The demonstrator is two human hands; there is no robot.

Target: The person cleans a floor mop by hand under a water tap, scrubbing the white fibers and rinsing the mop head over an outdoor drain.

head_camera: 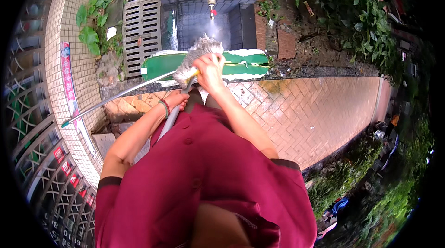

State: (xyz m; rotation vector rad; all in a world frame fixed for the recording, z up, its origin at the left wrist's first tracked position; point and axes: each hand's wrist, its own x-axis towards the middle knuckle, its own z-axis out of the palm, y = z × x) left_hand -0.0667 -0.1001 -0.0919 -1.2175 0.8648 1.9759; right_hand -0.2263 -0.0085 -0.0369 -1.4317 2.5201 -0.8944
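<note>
My left hand (179, 99) is closed around the grey pole (170, 122) of a mop, low in front of my body. With my right hand (210, 68) I grip the shaggy grey mop head (200, 53) near its yellow part. Water sprays from a brass tap (211, 1) with a red handle, just beyond the mop head, over a tiled basin (222, 21). Under the mop head, a flat green mop pad (167, 65) with white fringe lies across the basin's near edge. A thin metal pole (118, 95) with a green end slants from it to the left.
Slotted drain covers (142, 21) run left of the basin, beside a tiled wall (78, 56) and metal fence. Brick paving (313, 108) extends to the right. Leafy plants (368, 21) and soil border it at the upper right.
</note>
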